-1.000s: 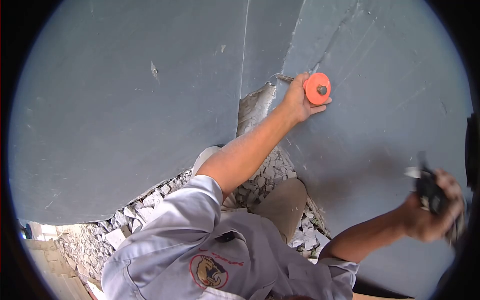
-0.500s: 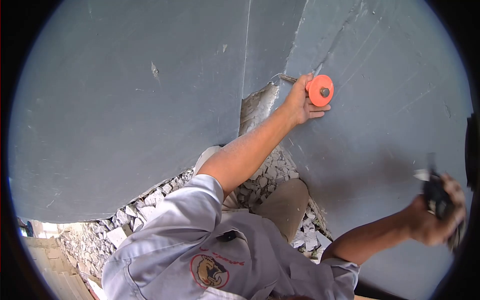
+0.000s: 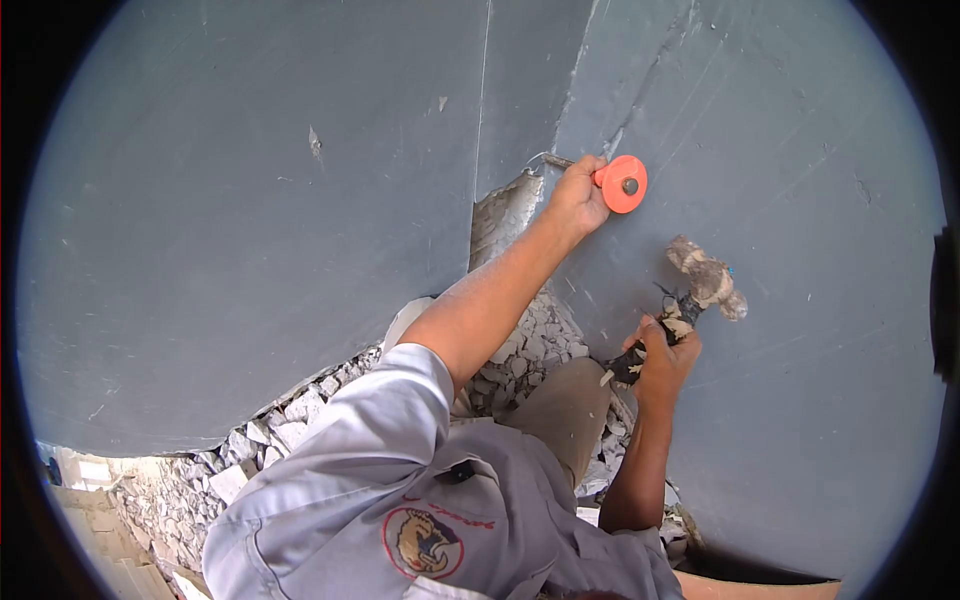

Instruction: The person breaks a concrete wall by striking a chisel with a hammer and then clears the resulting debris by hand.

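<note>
My left hand (image 3: 582, 198) is closed around a chisel (image 3: 558, 160) just behind its round orange hand guard (image 3: 625, 184). The chisel's tip meets the grey wall (image 3: 300, 200) above a broken-out hole (image 3: 500, 222) with a rough, pale inside. The chisel's metal striking end shows at the middle of the guard. Lower right, my right hand (image 3: 668, 358) grips the dark, tape-wrapped handle of a hammer (image 3: 710, 280). The worn, dusty hammer head points up, apart from the chisel and below and right of the guard.
Broken rubble (image 3: 290, 420) lies along the foot of the wall and around my knee (image 3: 565, 405). Wooden boards (image 3: 120, 570) are at the lower left. An orange-brown curved edge (image 3: 760, 588) shows at the bottom right.
My right hand has swung the hammer in from the far right toward the chisel. My left fingers, partly spread before, are now curled around the chisel.
</note>
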Available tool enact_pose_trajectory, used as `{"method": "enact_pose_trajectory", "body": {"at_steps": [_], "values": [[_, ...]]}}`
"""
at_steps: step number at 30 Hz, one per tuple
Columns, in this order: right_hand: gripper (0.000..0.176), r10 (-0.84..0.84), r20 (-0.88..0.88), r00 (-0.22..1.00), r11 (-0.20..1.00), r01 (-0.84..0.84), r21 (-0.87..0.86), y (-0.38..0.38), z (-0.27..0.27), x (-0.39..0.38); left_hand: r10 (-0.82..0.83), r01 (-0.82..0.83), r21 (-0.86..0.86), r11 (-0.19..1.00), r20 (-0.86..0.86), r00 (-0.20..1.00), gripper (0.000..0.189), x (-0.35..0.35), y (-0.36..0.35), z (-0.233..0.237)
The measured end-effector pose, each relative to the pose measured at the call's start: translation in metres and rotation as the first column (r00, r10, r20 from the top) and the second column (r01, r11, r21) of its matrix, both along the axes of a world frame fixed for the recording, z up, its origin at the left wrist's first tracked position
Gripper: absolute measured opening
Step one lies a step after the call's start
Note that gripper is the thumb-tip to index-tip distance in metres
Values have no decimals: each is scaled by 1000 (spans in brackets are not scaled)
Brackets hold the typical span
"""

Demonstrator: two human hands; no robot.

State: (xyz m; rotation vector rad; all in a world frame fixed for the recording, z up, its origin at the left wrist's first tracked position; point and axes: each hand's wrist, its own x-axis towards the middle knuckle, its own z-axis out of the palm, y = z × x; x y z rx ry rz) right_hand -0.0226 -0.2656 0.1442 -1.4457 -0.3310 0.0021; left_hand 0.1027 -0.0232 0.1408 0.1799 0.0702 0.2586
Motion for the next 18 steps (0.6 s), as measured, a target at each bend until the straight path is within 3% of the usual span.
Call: {"method": "enact_pose_trajectory", "body": {"at_steps": [9, 12, 13, 14, 16, 18], "values": [[13, -8, 72, 997, 997, 14, -76, -11, -2, -12, -48, 49, 146, 988, -11, 999, 2, -2, 3, -25], [17, -8, 99, 995, 994, 19, -108, -15, -3, -13, 35, 18, 381, 924, -132, 991, 7, -12, -14, -58], [18, -8, 121, 993, 993, 22, -114, -16, -3, -10, 131, 44, 571, 820, -261, 956, 13, -52, -31, -64], [18, -5, 133, 991, 992, 21, -125, -20, -4, -10, 305, 120, 908, 402, -256, 917, 14, -77, -33, -111], [18, -2, 170, 985, 985, 31, -167, -28, -14, -6, 289, 406, 737, 540, -616, 733, 16, -95, -31, -286], [18, 6, 200, 980, 965, 47, -259, -41, -28, -7, 74, 289, 317, 904, -779, 623, 12, -116, -40, -356]]}}
